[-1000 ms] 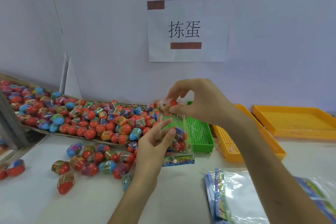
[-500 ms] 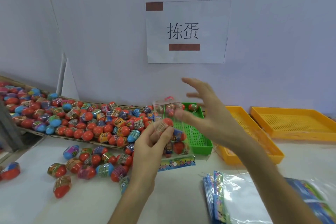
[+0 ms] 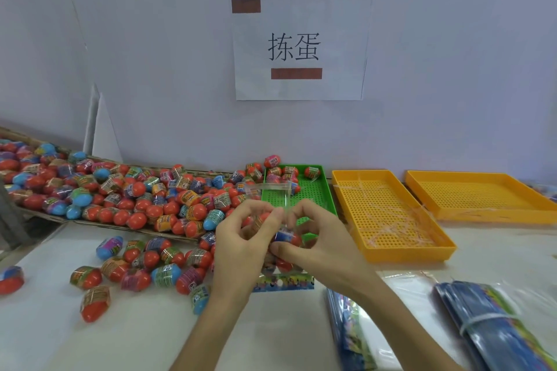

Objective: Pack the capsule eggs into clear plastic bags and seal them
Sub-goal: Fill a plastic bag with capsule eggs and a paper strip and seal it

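Observation:
A clear plastic bag (image 3: 278,194) with a colourful printed bottom strip stands upright in the middle of the table, holding several capsule eggs. My left hand (image 3: 244,242) and my right hand (image 3: 319,242) both grip the bag from either side, fingers curled round it just below its open top flap. A big pile of red, blue and wrapped capsule eggs (image 3: 120,193) fills a cardboard tray at the left. Loose eggs (image 3: 144,268) lie on the white table beside my left hand.
A green perforated tray (image 3: 313,193) with a few eggs stands behind the bag. Two orange perforated trays (image 3: 388,214) (image 3: 482,196) lie to the right. Stacks of empty printed bags (image 3: 488,328) rest at the lower right. A paper sign hangs on the wall.
My right hand has come down from above the bag and taken hold of its right side. My left hand has closed on the bag's left side. The egg held earlier is no longer between my fingers.

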A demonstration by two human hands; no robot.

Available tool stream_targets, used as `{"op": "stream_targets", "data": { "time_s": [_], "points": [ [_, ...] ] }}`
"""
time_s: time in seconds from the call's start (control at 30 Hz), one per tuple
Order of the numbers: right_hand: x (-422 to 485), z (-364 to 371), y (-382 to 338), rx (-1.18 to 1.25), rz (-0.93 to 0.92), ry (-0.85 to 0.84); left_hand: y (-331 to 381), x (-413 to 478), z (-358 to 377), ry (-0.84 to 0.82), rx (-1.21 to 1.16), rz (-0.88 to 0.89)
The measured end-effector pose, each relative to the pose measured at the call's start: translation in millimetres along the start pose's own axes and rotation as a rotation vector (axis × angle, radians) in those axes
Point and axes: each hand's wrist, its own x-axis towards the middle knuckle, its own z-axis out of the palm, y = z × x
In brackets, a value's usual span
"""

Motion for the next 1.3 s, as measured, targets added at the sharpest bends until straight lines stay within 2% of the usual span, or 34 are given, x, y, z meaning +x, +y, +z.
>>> {"op": "stream_targets", "data": {
  "time_s": [0.23,0.4,0.63,0.73,0.8,0.9,1.0,1.13,1.3],
  "points": [
    [-2.0,5.8,-2.1,-0.078,-0.047,0.058,-3.0,0.9,-0.4,0.015,0.033,0.025],
    [-0.6,6.6,-0.9,0.025,0.026,0.080,0.0,-0.4,0.9,-0.058,0.009,0.046],
    [1.3,-3.9,-6.7,0.295,0.075,0.063,6.1,-2.0,1.2,-0.156,-0.127,0.002],
    [2.0,-7.1,-5.9,0.180,0.064,0.017,4.9,0.9,-3.0,-0.075,-0.137,-0.005],
    [2.1,-5.9,-7.0,0.212,0.049,0.002,3.6,3.2,-5.4,-0.013,-0.166,-0.044],
    [3.6,-6.8,-7.9,0.291,0.037,0.106,2.7,4.8,-6.3,0.034,-0.202,-0.123],
    [4.2,-10.9,-5.6,0.320,0.034,0.208,2.4,4.6,-4.8,-0.002,-0.198,-0.151],
    [4.1,-14.8,-5.9,0.354,0.037,0.220,1.7,3.3,-1.5,-0.004,-0.157,-0.129],
    [4.0,-10.2,-5.5,0.342,0.046,0.251,1.2,4.3,-0.5,0.133,-0.160,-0.129]
  ]
}}
